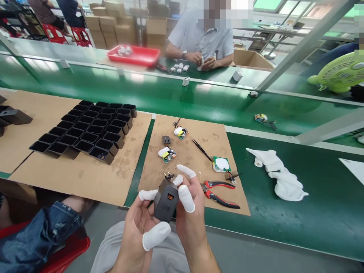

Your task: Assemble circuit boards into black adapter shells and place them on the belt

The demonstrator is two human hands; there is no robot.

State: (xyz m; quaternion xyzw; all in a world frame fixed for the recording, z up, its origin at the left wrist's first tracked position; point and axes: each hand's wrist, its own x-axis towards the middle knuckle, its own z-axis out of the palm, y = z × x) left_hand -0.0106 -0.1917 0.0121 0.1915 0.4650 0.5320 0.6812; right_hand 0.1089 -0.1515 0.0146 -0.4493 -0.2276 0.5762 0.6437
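Note:
A black charger housing [165, 207] with a port slot on its face and two plug pins at its far end is held up in front of me. My left hand [142, 220] grips it from the left and below. My right hand [190, 212] holds its right side. White finger cots cover several fingertips. Beyond my hands, circuit boards [167, 154] with small black plug pieces lie on a cardboard sheet [150, 174]. Black tweezers [201, 149] and red-and-black pliers [222, 195] lie to the right, near another board [222, 164] with a white pad.
Black open cases [91, 127] stand in rows on cardboard at left. A white cloth [281, 174] lies at right. Across the green conveyor [136, 85], carrying white cases [186, 81], a co-worker [204, 41] handles a white part beside a red tray [133, 57]. A green fan [341, 72] stands far right.

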